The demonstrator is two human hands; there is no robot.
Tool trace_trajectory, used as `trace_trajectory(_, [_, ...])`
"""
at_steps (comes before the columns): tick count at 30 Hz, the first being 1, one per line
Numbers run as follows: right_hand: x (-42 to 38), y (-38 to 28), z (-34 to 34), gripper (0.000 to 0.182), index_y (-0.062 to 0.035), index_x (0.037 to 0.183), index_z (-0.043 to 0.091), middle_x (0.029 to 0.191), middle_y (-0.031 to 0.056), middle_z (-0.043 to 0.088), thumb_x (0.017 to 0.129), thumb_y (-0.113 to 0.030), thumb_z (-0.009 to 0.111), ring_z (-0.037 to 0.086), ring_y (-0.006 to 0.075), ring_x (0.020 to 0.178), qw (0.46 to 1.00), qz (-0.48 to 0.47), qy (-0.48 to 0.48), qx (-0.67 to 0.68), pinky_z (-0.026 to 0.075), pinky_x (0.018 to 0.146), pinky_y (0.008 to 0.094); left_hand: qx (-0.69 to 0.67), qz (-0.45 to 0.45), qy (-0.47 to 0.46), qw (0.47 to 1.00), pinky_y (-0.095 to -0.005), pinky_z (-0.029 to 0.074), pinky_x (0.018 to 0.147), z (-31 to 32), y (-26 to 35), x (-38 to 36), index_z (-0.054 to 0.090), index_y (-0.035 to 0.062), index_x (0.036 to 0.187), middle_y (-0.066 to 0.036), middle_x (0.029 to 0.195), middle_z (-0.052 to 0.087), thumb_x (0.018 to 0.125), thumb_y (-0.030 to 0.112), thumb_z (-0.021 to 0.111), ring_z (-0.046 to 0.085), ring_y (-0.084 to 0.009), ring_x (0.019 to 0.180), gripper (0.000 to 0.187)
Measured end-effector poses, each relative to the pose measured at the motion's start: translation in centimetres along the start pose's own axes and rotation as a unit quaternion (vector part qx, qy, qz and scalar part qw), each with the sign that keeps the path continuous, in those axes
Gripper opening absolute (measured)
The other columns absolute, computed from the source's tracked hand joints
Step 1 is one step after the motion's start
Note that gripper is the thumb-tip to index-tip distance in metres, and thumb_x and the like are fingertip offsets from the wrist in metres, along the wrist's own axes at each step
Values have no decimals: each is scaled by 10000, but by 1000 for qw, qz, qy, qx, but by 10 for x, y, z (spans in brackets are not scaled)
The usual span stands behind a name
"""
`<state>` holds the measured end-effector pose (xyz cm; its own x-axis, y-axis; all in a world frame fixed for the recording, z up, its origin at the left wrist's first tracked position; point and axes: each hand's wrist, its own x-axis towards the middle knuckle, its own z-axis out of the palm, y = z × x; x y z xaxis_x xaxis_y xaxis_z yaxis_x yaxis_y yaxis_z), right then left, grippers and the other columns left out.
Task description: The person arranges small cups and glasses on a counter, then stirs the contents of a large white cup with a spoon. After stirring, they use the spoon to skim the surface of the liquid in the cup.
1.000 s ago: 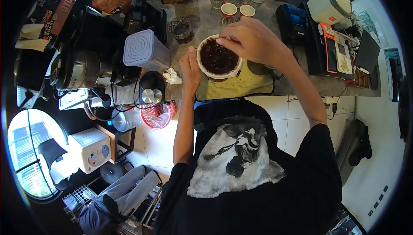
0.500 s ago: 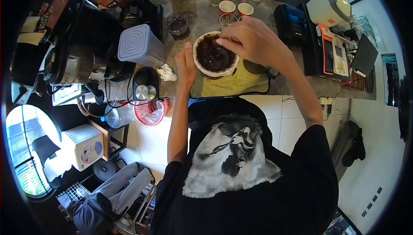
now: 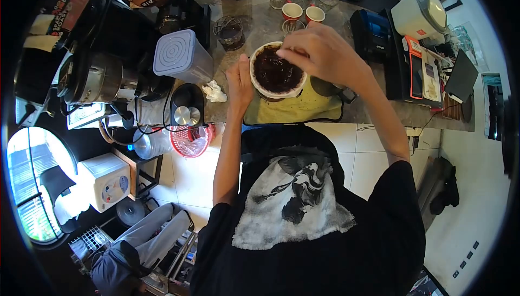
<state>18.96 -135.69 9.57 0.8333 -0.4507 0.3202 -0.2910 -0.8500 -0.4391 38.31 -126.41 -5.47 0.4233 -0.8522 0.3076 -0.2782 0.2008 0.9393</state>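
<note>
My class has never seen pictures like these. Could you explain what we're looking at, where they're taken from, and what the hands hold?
There is no machine: a person works with bare hands. One camera, worn on the head, looks down and forward, so every picture shares that view. On the grey worktop lie a yellow-green cloth, a crumpled white tissue and a lidded tub. The left hand is at the side of a round, pale-rimmed vessel with dark contents. The right hand is over it, fingers together; whether they hold anything is hidden.
</note>
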Motion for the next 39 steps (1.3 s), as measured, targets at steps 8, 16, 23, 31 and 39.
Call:
trace_trajectory(8, [-9,1,-15,224,-15,864,697,723,137,657,898,-233,656,616,329,672,1000,3,-1,-29,488,683,394,2,9,0,1000,-348,288,510,2,6,-1,431,-32,679,-35,574,378,1062,202,417,328,-99,575,449])
trace_trajectory(16, [-34,16,7,235,-6,827,679,616,137,587,906,-227,661,569,289,558,992,98,70,-29,447,578,352,-32,-15,-2,999,-333,286,503,6,9,-3,432,-24,669,-20,577,357,1068,218,403,321,-84,585,468])
trace_trajectory(23, [-58,42,40,254,15,780,637,564,13,495,940,-182,639,417,65,533,900,287,134,300,321,505,260,-23,-13,-4,1000,-328,293,501,6,13,-3,445,-25,666,-17,565,372,1064,213,408,324,-82,576,466])
trace_trajectory(31, [-63,33,5,250,-9,776,627,597,-45,486,959,-180,631,393,14,560,864,272,182,381,270,496,223,-23,-14,-19,999,-328,284,497,11,17,-3,449,-23,668,-9,567,377,1064,210,411,327,-76,574,461])
trace_trajectory(39, [-48,5,0,208,-44,803,645,605,64,597,895,-227,680,551,236,540,982,104,155,-8,413,672,334,-19,-13,-28,999,-327,280,500,12,13,-3,443,-21,673,-7,579,377,1068,223,407,329,-76,578,466])
